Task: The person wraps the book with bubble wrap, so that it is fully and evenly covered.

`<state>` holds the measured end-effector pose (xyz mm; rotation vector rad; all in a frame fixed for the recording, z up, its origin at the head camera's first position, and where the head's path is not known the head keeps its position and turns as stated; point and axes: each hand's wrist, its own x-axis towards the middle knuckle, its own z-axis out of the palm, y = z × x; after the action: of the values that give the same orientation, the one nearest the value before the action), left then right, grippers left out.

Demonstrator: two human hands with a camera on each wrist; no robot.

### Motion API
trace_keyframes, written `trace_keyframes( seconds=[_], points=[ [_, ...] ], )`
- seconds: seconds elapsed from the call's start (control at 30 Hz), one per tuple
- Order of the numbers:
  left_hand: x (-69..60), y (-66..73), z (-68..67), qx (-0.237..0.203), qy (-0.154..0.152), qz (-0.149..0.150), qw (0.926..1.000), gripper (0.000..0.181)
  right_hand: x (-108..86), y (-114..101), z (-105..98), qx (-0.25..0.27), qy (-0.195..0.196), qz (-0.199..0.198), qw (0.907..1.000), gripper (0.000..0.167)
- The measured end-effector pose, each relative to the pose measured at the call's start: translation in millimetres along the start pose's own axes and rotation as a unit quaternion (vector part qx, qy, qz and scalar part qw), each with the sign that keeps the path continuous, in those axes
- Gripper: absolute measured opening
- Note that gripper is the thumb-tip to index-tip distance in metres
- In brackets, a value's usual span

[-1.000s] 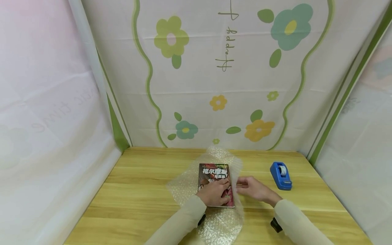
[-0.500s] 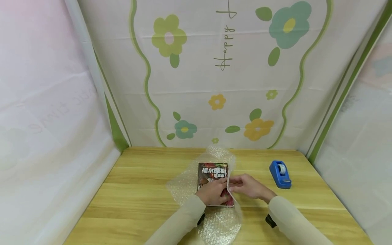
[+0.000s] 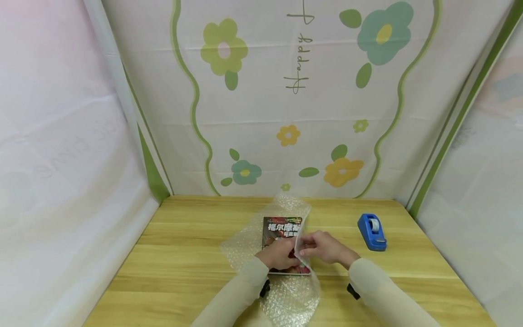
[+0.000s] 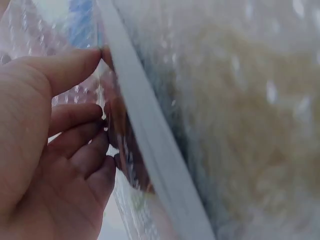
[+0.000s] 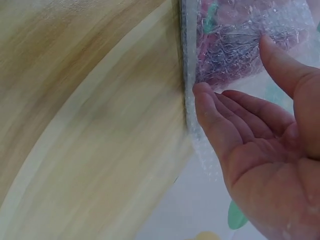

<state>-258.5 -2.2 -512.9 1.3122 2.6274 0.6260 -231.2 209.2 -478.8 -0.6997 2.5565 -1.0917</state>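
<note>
A dark paperback book (image 3: 283, 225) with white Chinese characters lies face up on a sheet of bubble wrap (image 3: 289, 299). My left hand (image 3: 279, 254) rests on its cover, fingertips touching it; the book's pale page edge (image 4: 150, 125) crosses the left wrist view. From the right side, my right hand (image 3: 325, 247) presses a raised flap of the wrap over the book's right edge. In the right wrist view the thumb and fingers of the right hand (image 5: 255, 140) touch the outside of the wrap, gripping nothing. The flap partly hides the cover.
A blue tape dispenser (image 3: 372, 234) with a roll of tape stands on the wooden table (image 3: 184, 254) to the right. Patterned fabric walls (image 3: 253, 100) enclose the back and both sides.
My right hand has moved left, folding the wrap's right side up and over the book's edge. The left hand stays on the cover, its fingers now partly behind the flap.
</note>
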Motion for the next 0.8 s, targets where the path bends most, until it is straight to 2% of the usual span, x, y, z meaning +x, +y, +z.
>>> trace_keyframes(
  seconds=[0.13, 0.3, 0.47, 0.6, 0.8],
  points=[
    [-2.5, -7.1, -2.1, -0.008, 0.001, 0.015, 0.9999, 0.043, 0.2, -4, 5, -0.020, 0.005, 0.009, 0.9997, 0.017],
    [-7.5, -8.4, -12.1, -0.011, 0.002, 0.009, 0.9999, 0.043, 1.2, -11, 7, -0.057, 0.017, 0.024, 0.9979, 0.014],
    [-15.2, -3.9, -37.0, -0.025, 0.007, -0.007, 0.9996, 0.055, 3.1, -16, 9, -0.090, 0.037, 0.024, 0.9950, 0.014],
    [-24.3, 1.7, -60.3, -0.017, 0.024, -0.020, 0.9994, 0.057, 5.3, -16, 13, -0.120, 0.056, 0.014, 0.9911, 0.013],
    [-37.5, 16.7, -93.1, 0.006, 0.068, -0.007, 0.9977, 0.053, 7.3, -16, 20, -0.144, 0.078, 0.021, 0.9863, 0.016]
  ],
)
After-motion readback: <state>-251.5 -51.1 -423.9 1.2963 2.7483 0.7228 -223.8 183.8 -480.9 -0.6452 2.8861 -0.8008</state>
